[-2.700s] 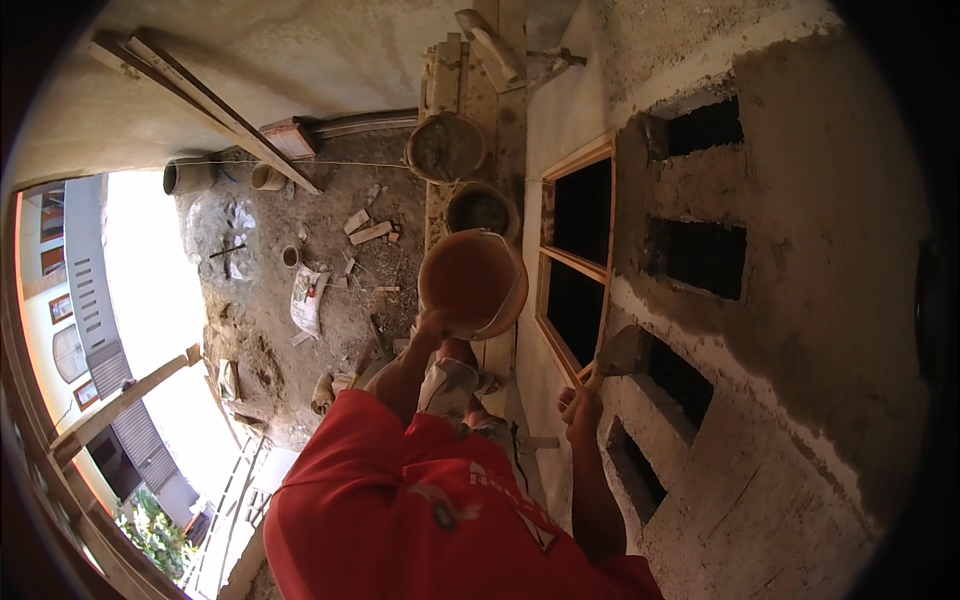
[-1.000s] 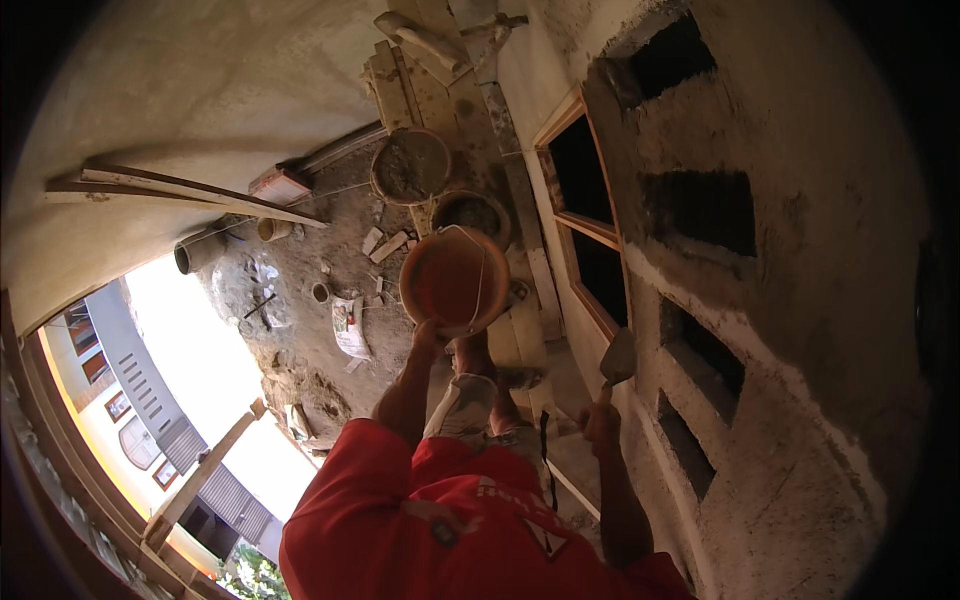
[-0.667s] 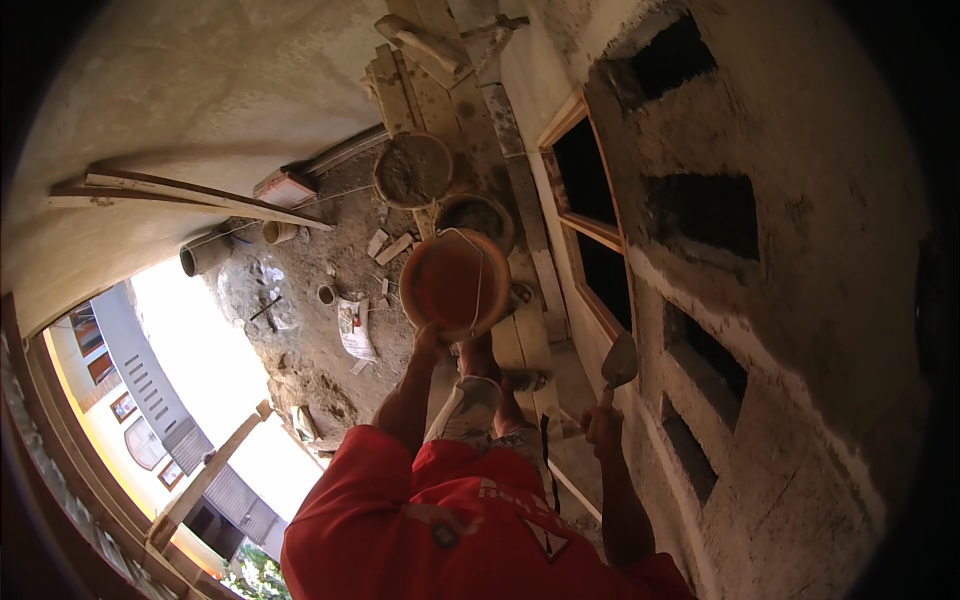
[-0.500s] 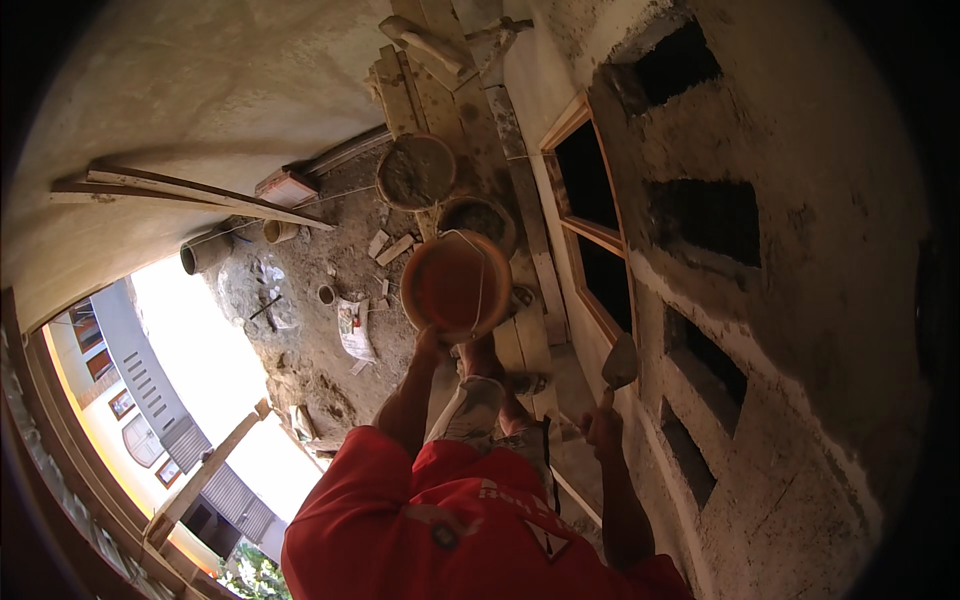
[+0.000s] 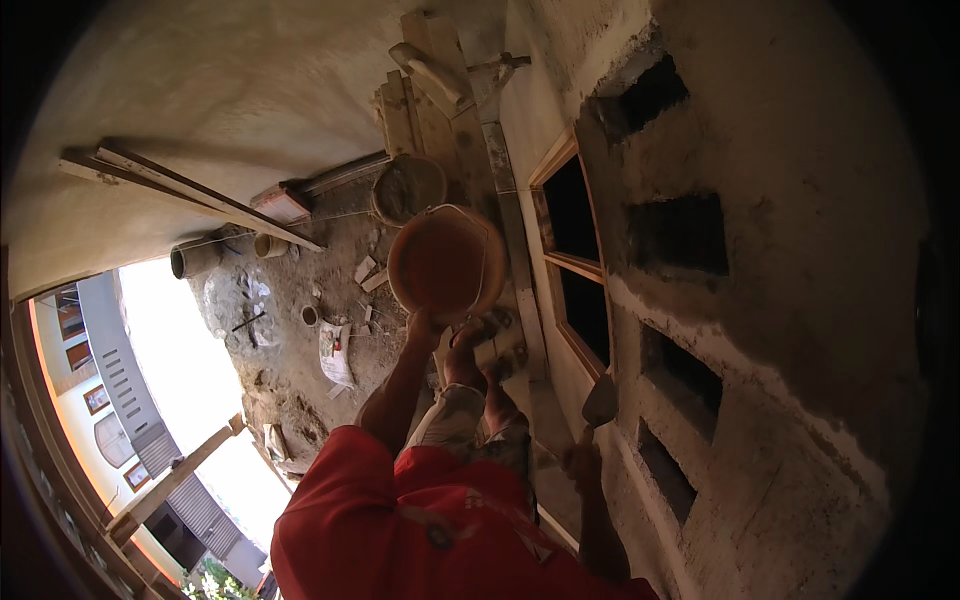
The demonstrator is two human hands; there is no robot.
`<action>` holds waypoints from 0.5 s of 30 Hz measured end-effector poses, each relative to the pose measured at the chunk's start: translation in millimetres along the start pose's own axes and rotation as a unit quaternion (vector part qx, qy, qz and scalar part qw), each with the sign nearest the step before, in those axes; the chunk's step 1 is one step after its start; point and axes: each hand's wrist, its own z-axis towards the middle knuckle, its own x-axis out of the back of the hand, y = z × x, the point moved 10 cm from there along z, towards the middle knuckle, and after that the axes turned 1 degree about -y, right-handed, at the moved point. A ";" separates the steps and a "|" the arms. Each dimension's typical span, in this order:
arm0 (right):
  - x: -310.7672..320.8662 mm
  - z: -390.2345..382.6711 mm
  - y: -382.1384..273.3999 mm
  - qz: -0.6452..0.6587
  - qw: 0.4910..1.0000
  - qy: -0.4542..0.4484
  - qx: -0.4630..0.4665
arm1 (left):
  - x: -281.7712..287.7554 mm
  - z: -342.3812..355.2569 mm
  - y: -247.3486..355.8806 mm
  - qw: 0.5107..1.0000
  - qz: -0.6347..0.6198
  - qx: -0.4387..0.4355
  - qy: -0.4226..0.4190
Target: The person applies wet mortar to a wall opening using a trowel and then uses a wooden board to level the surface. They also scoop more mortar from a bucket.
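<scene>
My left hand [image 5: 427,328] is closed on the near rim of an orange-brown bucket [image 5: 445,268], held up in front of me. Its inside faces me and looks bare, and a thin wire handle crosses the right side of the opening. My right hand [image 5: 582,462] is wrapped round the handle of a trowel [image 5: 600,402], whose blade points up beside the rough wall. Under the bucket, my sandalled feet stand on wooden planks.
A tub [image 5: 408,190] stands beyond the bucket on the plank walkway [image 5: 470,150]. A wooden window frame [image 5: 572,255] and square wall openings [image 5: 675,235] line the right. Long boards [image 5: 195,195] lean at the left. Far below, the ground holds a sack [image 5: 336,355] and rubble.
The view has shifted slightly, and the held bucket now covers most of a second tub behind it. Both hands keep their hold on the bucket and the trowel.
</scene>
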 end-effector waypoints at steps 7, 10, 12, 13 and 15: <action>-14.4 33.1 142.5 0.271 0.950 -0.012 -0.157 | -85.4 123.7 39.1 0.972 -0.225 0.052 -0.035; -29.6 14.8 152.8 0.289 0.925 0.106 -0.223 | -158.8 187.1 38.2 0.944 -0.286 0.167 -0.019; -44.4 39.8 188.0 0.307 0.925 0.031 -0.223 | -164.2 237.2 49.4 0.950 -0.293 0.107 -0.029; -57.1 56.0 202.7 0.326 0.918 -0.044 -0.223 | -160.5 266.2 46.4 0.949 -0.301 0.093 -0.012; -60.9 77.3 199.3 0.269 0.934 -0.024 -0.236 | -155.8 330.8 46.0 0.984 -0.166 0.061 -0.008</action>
